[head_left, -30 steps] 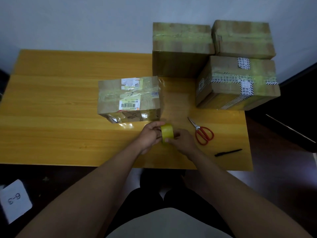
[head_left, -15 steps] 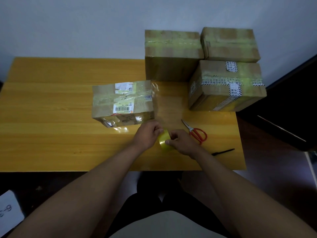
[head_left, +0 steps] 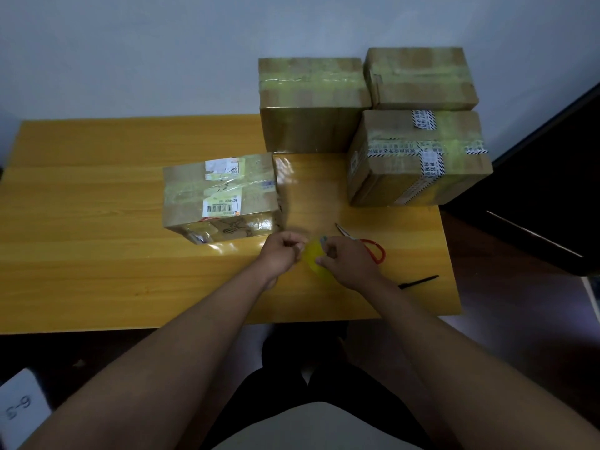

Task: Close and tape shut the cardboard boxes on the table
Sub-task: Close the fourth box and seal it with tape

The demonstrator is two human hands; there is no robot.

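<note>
Both hands meet over the near-centre of the wooden table (head_left: 97,190), on either side of a yellow tape roll (head_left: 314,258).

Right hand (head_left: 349,263): fingers curled round the roll, gripping it from the right side; thumb tip sits on the roll's near edge. The roll shows between the two hands, partly covered by the right fingers.

Left hand (head_left: 281,253): fingers curled, fingertips drawn together at the roll's left edge. It looks like a pinch on the tape end (the frame is soft here, so I cannot tell exactly what is held between the fingertips).

Relative to the grip:
- Just beyond and left of it: a small cardboard box (head_left: 222,196), closed, with clear tape over the top and a barcode label. A loose sheet of clear tape hangs off its right side, towards the hands.
- Just right of the right hand, partly hidden behind it: red-handled scissors (head_left: 373,250), blades pointing away and left.
- Right and nearer the table's front edge: a black pen (head_left: 418,282).
- Well beyond, to the right: three taped boxes, a tall box (head_left: 311,105) at the back, a printed-tape box (head_left: 417,157) in front-right, and a top box (head_left: 420,77) stacked on it.
</note>
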